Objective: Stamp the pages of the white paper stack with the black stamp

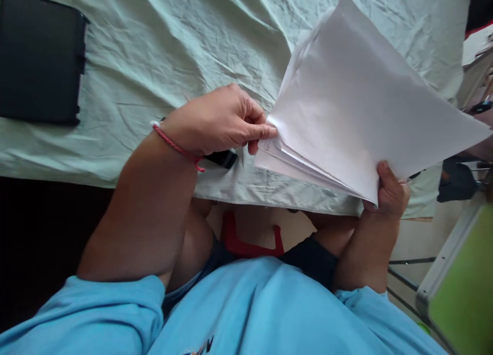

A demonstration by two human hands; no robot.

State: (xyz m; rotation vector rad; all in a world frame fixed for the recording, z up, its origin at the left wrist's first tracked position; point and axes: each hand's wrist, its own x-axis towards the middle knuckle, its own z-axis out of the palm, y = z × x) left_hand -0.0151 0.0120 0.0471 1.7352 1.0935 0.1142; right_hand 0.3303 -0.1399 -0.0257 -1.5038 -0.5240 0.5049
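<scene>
Several white paper sheets [358, 98] are held in a loose stack above the cloth, tilted, with their lower edges fanned apart. My left hand [239, 118], with a red string round its wrist, pinches the stack's left corner between thumb and fingers. Faint marks show on a lower sheet near that corner. At the near right edge, my right hand [391, 190] grips the sheets, thumb on top and the other fingers mostly hidden beneath. Under my left wrist lies a small black object [222, 159], partly covered, its kind unclear.
A pale green cloth [154, 52] with wrinkles covers the table. A black case [40, 57] lies at the far left. To the lower right stands a green board with a metal frame [462, 278]. Something red [250, 244] shows between my legs below the table edge.
</scene>
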